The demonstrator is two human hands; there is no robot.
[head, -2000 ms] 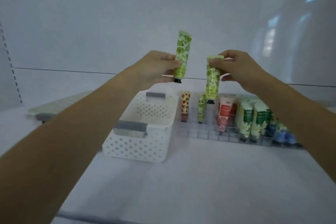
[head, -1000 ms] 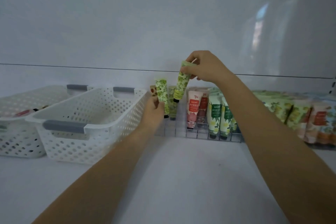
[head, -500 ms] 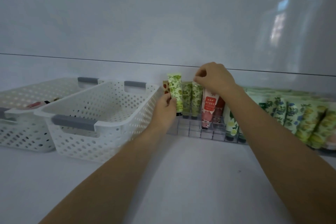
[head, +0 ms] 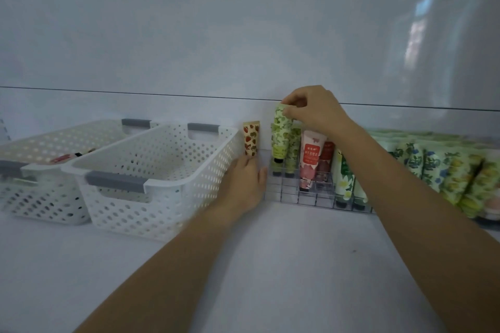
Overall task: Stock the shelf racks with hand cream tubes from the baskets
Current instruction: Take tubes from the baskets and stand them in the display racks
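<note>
My right hand pinches the top of a green leaf-print tube, which stands cap down in the left end of the wire rack. Another green tube stands right behind it. My left hand is low between the near white basket and the rack, holding nothing, its fingers reaching to the foot of a strawberry-print tube. The near basket looks empty. In the far basket lies a reddish tube.
Pink-red tubes and white-green flower tubes fill the rack to the right. Further right stand several green, blue and yellow print tubes. The shelf's white back wall is close behind the rack. Bare shelf surface lies in front.
My left hand has let go of the green tube and dropped beside the rack. My right hand now pinches the top of that tube in the rack. The view has shifted slightly.
</note>
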